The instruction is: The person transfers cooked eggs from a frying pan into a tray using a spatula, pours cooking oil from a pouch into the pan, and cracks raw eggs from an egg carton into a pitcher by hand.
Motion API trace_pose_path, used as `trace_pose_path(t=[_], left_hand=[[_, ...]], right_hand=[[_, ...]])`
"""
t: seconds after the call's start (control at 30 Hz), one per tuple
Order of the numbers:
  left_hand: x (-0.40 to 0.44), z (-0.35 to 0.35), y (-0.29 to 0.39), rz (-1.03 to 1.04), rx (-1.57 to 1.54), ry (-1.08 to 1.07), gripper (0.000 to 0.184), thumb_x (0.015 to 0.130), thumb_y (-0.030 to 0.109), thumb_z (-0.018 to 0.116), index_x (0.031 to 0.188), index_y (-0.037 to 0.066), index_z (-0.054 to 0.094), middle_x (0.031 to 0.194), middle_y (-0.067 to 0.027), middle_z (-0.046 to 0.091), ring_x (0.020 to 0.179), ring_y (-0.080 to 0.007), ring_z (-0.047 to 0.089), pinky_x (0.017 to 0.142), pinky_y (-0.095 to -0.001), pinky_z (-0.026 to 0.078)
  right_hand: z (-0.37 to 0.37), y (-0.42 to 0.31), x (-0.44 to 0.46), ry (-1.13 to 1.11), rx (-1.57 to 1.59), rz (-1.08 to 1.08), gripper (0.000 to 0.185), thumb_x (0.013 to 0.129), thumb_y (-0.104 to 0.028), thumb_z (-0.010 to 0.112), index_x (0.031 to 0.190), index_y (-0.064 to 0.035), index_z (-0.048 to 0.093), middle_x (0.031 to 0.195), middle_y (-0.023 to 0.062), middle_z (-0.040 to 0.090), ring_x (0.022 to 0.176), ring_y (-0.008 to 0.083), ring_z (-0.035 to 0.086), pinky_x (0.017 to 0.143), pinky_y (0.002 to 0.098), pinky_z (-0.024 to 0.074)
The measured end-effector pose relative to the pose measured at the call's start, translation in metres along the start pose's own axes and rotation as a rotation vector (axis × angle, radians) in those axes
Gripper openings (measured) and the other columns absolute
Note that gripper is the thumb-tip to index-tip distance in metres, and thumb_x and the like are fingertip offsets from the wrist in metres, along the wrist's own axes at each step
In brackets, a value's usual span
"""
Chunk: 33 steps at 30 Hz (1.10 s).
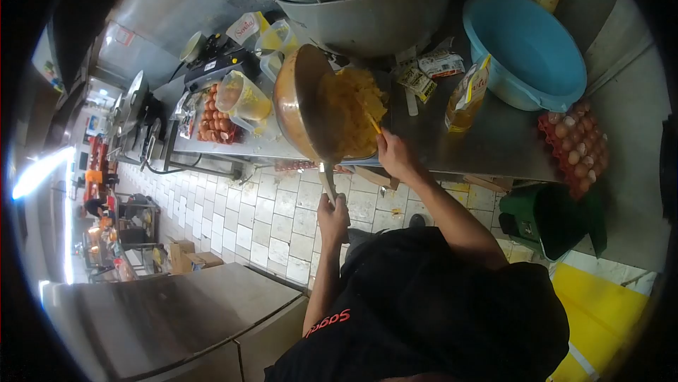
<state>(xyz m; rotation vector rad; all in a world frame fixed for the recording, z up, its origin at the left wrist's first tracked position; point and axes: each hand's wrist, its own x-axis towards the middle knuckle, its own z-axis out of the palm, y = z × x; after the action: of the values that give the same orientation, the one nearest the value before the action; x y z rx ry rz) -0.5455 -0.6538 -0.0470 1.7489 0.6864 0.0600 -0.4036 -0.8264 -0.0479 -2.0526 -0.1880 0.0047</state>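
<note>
My left hand (333, 219) is closed around the handle of a large, deep pan (286, 99), which is tilted on its side above the counter's front edge. Soft yellow food (353, 103), like mash or scrambled egg, lies at the pan's open side. How much is in the pan and how much in a vessel beneath, I cannot tell. My right hand (397, 156) grips a thin utensil with an orange handle (375, 125). The utensil's far end is buried in the yellow food, so its kind is hidden.
Behind the pan stands a big lidded metal pot (360, 14). To the right are a blue basin (526, 50), a bag of yellow liquid or sauce (467, 99) and an egg tray (575, 145). Left are a plastic jug (244, 96) and more eggs (214, 119). A green bin (540, 219) stands below.
</note>
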Motion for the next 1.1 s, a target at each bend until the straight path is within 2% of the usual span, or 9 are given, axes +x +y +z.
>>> trace_pose_path(t=[0.13,0.27,0.37,0.47,0.53,0.73,0.83,1.0,1.1], left_hand=[[0.001,-0.006,0.010,-0.188,-0.242,-0.073,0.017,0.092,0.020,0.060,0.088,0.006,0.050,0.061,0.0011,0.047,0.046,-0.0065,0.043,0.039,-0.0242,0.034],[0.002,-0.012,0.010,-0.180,-0.181,-0.129,0.018,0.094,0.022,0.059,0.089,0.008,0.049,0.061,0.0025,0.045,0.044,-0.0055,0.041,0.037,-0.0241,0.032],[0.006,-0.014,0.008,-0.161,-0.170,-0.125,0.019,0.096,0.023,0.057,0.090,0.008,0.048,0.061,0.0031,0.044,0.043,-0.0050,0.040,0.036,-0.0240,0.032],[0.006,-0.016,0.017,-0.114,-0.122,-0.117,0.020,0.097,0.025,0.056,0.090,0.008,0.048,0.061,0.0030,0.044,0.044,-0.0048,0.040,0.037,-0.0242,0.033],[0.004,-0.018,0.022,-0.092,-0.105,-0.127,0.021,0.097,0.025,0.056,0.091,0.006,0.047,0.061,0.0021,0.045,0.044,-0.0051,0.042,0.037,-0.0249,0.033],[0.015,-0.019,-0.012,0.164,0.265,-0.022,0.029,0.097,0.023,0.055,0.089,-0.004,0.049,0.065,-0.0182,0.057,0.051,-0.0286,0.053,0.051,-0.0409,0.043],[0.009,-0.021,-0.005,0.155,0.319,-0.004,0.030,0.097,0.023,0.056,0.088,-0.006,0.050,0.068,-0.0246,0.058,0.057,-0.0378,0.056,0.057,-0.0454,0.045],[0.005,-0.024,0.003,0.234,0.393,0.035,0.029,0.097,0.022,0.057,0.088,-0.005,0.050,0.066,-0.0244,0.059,0.058,-0.0393,0.060,0.056,-0.0460,0.045],[0.001,-0.026,-0.001,0.235,0.395,0.019,0.028,0.097,0.022,0.057,0.088,-0.004,0.049,0.065,-0.0238,0.059,0.057,-0.0394,0.060,0.055,-0.0463,0.044]], right_hand=[[0.007,0.012,0.014,-0.116,-0.052,0.028,0.029,0.098,-0.023,0.048,0.099,0.0011,0.064,0.084,0.0292,0.064,0.081,0.0463,0.064,0.068,0.0510,0.0503],[-0.003,0.006,0.004,0.071,0.056,-0.018,0.029,0.099,-0.024,0.048,0.107,-0.0003,0.063,0.088,0.0287,0.065,0.085,0.0456,0.064,0.071,0.0516,0.0502],[0.006,0.029,0.003,0.124,-0.033,0.148,0.027,0.098,-0.023,0.050,0.109,-0.0015,0.063,0.083,0.0259,0.065,0.082,0.0454,0.063,0.068,0.0490,0.0503],[0.028,0.021,-0.012,0.153,-0.079,0.068,0.028,0.098,-0.022,0.050,0.110,0.0012,0.062,0.080,0.0276,0.065,0.078,0.0454,0.064,0.066,0.0497,0.0511],[0.026,-0.008,-0.018,0.047,-0.076,0.056,0.028,0.097,-0.020,0.050,0.108,0.0028,0.062,0.077,0.0289,0.064,0.076,0.0452,0.065,0.065,0.0504,0.0515],[0.053,0.005,-0.005,-0.028,-0.167,-0.013,0.029,0.097,-0.022,0.048,0.106,0.0017,0.062,0.079,0.0291,0.065,0.077,0.0461,0.065,0.067,0.0518,0.0519],[0.044,0.002,-0.003,-0.105,-0.162,0.043,0.029,0.098,-0.023,0.047,0.108,-0.0004,0.062,0.086,0.0283,0.066,0.083,0.0472,0.064,0.070,0.0521,0.0517],[0.017,-0.027,-0.023,-0.016,-0.066,0.174,0.032,0.099,-0.022,0.046,0.118,-0.0008,0.060,0.092,0.0297,0.065,0.090,0.0466,0.063,0.074,0.0520,0.0508],[0.028,-0.006,-0.030,-0.071,-0.094,0.134,0.034,0.099,-0.021,0.048,0.126,-0.0018,0.058,0.092,0.0297,0.065,0.089,0.0459,0.064,0.073,0.0503,0.0513]])
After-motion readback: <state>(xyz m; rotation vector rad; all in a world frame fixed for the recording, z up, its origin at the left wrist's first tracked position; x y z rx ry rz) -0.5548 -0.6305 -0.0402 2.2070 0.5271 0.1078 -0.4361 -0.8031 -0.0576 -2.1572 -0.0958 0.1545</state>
